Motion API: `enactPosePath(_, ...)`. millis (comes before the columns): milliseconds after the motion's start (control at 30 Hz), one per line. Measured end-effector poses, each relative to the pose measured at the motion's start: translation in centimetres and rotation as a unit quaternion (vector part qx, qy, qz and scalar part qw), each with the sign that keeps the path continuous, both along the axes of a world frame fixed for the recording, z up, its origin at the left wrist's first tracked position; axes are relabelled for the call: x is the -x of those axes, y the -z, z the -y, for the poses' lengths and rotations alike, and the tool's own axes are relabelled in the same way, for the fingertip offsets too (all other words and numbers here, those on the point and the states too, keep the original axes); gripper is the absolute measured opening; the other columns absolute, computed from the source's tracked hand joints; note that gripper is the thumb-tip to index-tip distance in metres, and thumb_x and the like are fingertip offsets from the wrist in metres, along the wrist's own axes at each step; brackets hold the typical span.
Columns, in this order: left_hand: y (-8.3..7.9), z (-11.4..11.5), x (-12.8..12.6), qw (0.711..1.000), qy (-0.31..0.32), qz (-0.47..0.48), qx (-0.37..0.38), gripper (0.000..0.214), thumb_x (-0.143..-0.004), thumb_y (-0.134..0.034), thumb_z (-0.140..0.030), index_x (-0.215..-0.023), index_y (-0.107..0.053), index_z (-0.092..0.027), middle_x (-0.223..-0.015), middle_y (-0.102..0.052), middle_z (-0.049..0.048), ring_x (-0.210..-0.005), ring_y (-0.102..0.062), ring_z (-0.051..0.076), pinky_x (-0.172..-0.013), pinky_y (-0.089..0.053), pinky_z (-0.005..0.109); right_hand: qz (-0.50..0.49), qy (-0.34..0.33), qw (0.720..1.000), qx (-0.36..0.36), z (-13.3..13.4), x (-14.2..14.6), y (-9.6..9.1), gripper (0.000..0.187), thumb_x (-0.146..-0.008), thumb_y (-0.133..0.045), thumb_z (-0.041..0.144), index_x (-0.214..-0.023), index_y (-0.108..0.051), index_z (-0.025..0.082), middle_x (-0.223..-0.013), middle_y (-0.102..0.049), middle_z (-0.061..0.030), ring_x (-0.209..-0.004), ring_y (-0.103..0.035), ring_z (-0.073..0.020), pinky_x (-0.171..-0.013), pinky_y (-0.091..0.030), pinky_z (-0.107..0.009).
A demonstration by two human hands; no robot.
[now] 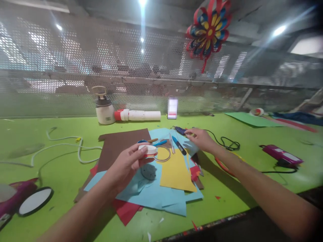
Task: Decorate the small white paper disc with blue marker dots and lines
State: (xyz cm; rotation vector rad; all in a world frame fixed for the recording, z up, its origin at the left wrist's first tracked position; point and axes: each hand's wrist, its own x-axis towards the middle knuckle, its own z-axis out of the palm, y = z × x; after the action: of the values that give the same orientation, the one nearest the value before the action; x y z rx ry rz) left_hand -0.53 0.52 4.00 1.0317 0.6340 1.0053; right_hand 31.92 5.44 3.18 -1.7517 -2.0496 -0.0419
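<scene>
My left hand (pixel 131 157) is closed around a short white round piece (pixel 147 150) with a red-orange lower edge, held above the papers. My right hand (pixel 199 137) reaches to the far right of the pile, its fingers closed on a dark blue glue gun (pixel 180 130) with a black cord. Between my hands, a thin ring (pixel 163 154), a blue marker (pixel 179 145) and a clear pen (pixel 172 143) lie on yellow paper (pixel 176 171) and light blue paper (pixel 151 198). Brown paper (pixel 121 144) lies beyond my left hand.
Behind the papers stand a pump sprayer (pixel 104 111), a white tube (pixel 143 116) and a phone (pixel 172 108). A white cable (pixel 80 148) runs at left. A purple device (pixel 281 156) and green paper (pixel 252 119) lie at right. A paper flower (pixel 210 32) hangs above.
</scene>
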Motion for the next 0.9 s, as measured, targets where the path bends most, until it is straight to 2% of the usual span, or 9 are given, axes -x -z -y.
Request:
enactPosePath(167,-1.0,-0.8,0.9,0.997,-0.071,0.025,-0.005,0.032,-0.089,-0.064,-0.036,-0.107,-0.070,-0.011,-0.099,-0.075,0.0120,-0.096,-0.069,0.023,-0.088,-0.054,0.033,-0.029,0.066,0.997,-0.007,2.0,-3.2,-2.3,0.022,-0.096,-0.054,0.033,-0.107,-0.064,0.017,-0.106,-0.067,-0.0060,-0.087,-0.066,-0.0155,-0.079,-0.056,-0.035)
enactPosePath(300,-1.6,-1.3,1.2,0.990,-0.130,0.048,-0.011,0.034,-0.088,-0.063,-0.037,-0.107,-0.068,-0.009,-0.093,-0.076,0.0104,-0.090,-0.071,0.022,-0.084,-0.055,0.032,-0.022,0.095,0.995,0.018,2.7,-4.3,-2.7,0.023,-0.096,-0.054,0.034,-0.108,-0.064,0.017,-0.105,-0.067,-0.0058,-0.087,-0.066,-0.0160,-0.079,-0.056,-0.036)
enactPosePath(467,-1.0,-1.2,0.9,0.993,-0.111,0.037,-0.006,0.034,-0.089,-0.063,-0.038,-0.108,-0.067,-0.011,-0.092,-0.075,0.0082,-0.087,-0.069,0.018,-0.077,-0.055,0.027,0.020,0.114,0.989,0.093,3.8,-6.0,-1.2,0.023,-0.096,-0.055,0.036,-0.103,-0.065,0.016,-0.102,-0.067,-0.0050,-0.086,-0.065,-0.0159,-0.078,-0.055,-0.035)
enactPosePath(567,-0.7,-0.9,0.7,0.995,-0.095,0.032,-0.005,0.032,-0.087,-0.066,-0.038,-0.105,-0.070,-0.012,-0.091,-0.074,0.0072,-0.082,-0.066,0.015,-0.073,-0.053,0.025,0.048,0.112,0.984,0.132,5.9,-8.0,-0.2,0.024,-0.094,-0.055,0.035,-0.105,-0.065,0.016,-0.093,-0.067,-0.0045,-0.079,-0.064,-0.0158,-0.076,-0.053,-0.035)
enactPosePath(633,-0.7,-0.6,0.7,0.996,-0.080,0.026,-0.003,0.033,-0.086,-0.067,-0.039,-0.105,-0.071,-0.012,-0.091,-0.074,0.0070,-0.081,-0.065,0.015,-0.073,-0.052,0.025,0.060,0.100,0.981,0.154,7.7,-9.4,0.2,0.027,-0.085,-0.060,0.028,-0.107,-0.070,0.016,-0.089,-0.068,-0.0080,-0.079,-0.063,-0.0204,-0.075,-0.051,-0.034)
enactPosePath(767,-0.9,0.2,0.5,0.999,-0.048,0.019,-0.005,0.035,-0.085,-0.068,-0.041,-0.106,-0.071,-0.014,-0.092,-0.072,0.0066,-0.086,-0.062,0.017,-0.077,-0.052,0.026,0.067,0.099,0.975,0.186,10.0,-11.5,0.7,0.055,-0.070,-0.059,0.019,-0.125,-0.064,0.016,-0.104,-0.067,-0.0126,-0.089,-0.065,-0.0262,-0.077,-0.051,-0.033)
enactPosePath(900,-0.8,0.6,0.2,1.000,-0.019,0.009,-0.009,0.037,-0.086,-0.067,-0.042,-0.111,-0.069,-0.014,-0.096,-0.071,0.0088,-0.088,-0.062,0.018,-0.077,-0.051,0.028,0.065,0.125,0.969,0.201,10.0,-12.2,1.4,0.070,-0.065,-0.056,0.014,-0.135,-0.056,0.015,-0.113,-0.066,-0.0161,-0.094,-0.066,-0.0296,-0.073,-0.052,-0.033)
